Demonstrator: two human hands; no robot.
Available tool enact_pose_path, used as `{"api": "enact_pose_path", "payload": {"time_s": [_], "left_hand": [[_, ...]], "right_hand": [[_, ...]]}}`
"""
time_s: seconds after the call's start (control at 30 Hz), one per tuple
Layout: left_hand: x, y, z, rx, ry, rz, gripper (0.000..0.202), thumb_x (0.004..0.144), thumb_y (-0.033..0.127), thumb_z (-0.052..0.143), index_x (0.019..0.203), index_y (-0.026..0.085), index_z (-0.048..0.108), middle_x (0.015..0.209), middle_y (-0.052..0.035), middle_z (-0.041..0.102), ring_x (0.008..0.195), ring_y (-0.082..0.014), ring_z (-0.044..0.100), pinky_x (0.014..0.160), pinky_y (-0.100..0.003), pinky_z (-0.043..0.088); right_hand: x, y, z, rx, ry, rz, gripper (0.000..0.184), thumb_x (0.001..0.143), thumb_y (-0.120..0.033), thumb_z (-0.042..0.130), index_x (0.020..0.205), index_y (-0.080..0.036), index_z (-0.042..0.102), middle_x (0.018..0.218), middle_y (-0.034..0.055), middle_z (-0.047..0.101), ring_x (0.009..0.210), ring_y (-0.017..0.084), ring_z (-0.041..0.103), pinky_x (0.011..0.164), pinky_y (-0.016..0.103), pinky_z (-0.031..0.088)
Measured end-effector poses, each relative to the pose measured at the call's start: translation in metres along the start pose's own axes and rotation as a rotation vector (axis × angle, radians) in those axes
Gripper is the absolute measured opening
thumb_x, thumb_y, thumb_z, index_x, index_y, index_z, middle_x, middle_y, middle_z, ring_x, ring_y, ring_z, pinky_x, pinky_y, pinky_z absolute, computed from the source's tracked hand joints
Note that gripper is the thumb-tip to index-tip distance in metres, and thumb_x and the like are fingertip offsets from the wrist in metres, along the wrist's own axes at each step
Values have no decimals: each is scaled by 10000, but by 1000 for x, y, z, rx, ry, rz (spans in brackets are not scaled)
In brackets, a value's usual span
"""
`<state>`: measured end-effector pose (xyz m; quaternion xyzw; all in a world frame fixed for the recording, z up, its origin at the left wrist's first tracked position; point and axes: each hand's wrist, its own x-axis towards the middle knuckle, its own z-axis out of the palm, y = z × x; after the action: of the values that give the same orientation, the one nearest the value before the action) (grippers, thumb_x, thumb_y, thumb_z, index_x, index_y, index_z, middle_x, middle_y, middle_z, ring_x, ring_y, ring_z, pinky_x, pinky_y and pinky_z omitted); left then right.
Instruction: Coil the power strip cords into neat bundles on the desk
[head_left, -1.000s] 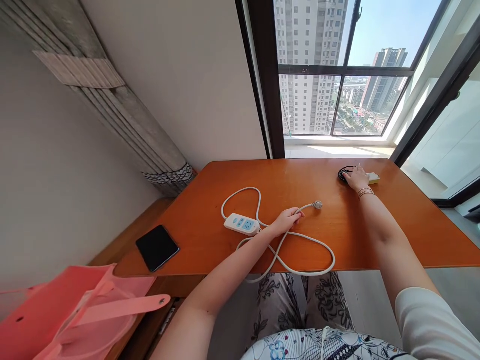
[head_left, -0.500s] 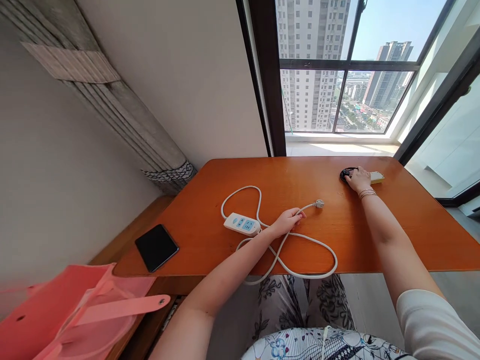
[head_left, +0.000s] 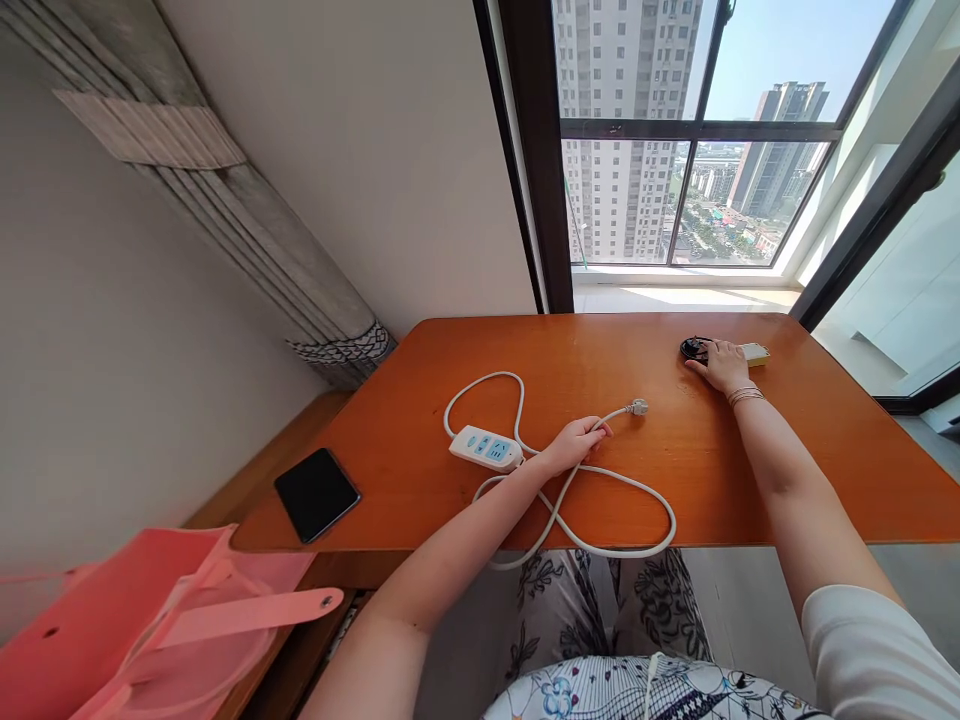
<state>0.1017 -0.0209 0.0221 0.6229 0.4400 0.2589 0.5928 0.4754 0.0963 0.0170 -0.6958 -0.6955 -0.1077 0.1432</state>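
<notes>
A white power strip (head_left: 487, 448) with blue-faced sockets lies left of centre on the table, its long white cord (head_left: 651, 490) looping across the tabletop and over the front edge. My left hand (head_left: 576, 442) is closed around this cord just behind its plug (head_left: 637, 407), which points right. Toward the back right, my right hand (head_left: 726, 365) rests with its thumb apart from the fingers, over a small pale block with yellowish sides (head_left: 754, 354). A coiled black cable (head_left: 693, 348) lies beside its fingertips. The hand hides part of both.
A black-screened tablet or phone (head_left: 317, 495) lies at the table's left front. Below that corner hangs a pink bag (head_left: 142, 600) with a strap. The orange-brown table (head_left: 585, 350) stands before a window (head_left: 697, 130), with a grey curtain (head_left: 247, 220) at left.
My right hand has shifted slightly right, off the black cable and farther over the pale block, its thumb now showing apart. My left hand stays on the white cord.
</notes>
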Motion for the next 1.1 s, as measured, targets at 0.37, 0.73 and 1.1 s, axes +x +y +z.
{"api": "enact_pose_path", "payload": {"time_s": [0.37, 0.73, 1.1], "left_hand": [[1, -1, -1, -12, -3, -15, 172, 789, 325, 558, 870, 179, 600, 570, 71, 425, 475, -87, 364, 470, -221, 336], [2, -3, 0, 1, 1, -1, 190, 793, 348, 555, 877, 182, 589, 576, 74, 421, 466, -86, 356, 468, -230, 327], [3, -2, 0, -20, 16, -12, 230, 769, 403, 611, 848, 188, 593, 565, 80, 421, 464, -81, 368, 460, -218, 331]], "right_hand": [[12, 41, -16, 22, -285, -301, 690, 725, -147, 649, 1404, -146, 525, 1431, 181, 547, 1329, 325, 516, 1133, 424, 402], [28, 18, -40, -262, -477, -226, 647, 787, -232, 713, 1414, -290, 566, 1316, 152, 638, 1165, 347, 634, 947, 464, 506], [33, 39, -69, 712, -18, -46, 673, 728, -330, 782, 1349, -186, 564, 1187, 133, 718, 1059, 309, 690, 973, 465, 550]]}}
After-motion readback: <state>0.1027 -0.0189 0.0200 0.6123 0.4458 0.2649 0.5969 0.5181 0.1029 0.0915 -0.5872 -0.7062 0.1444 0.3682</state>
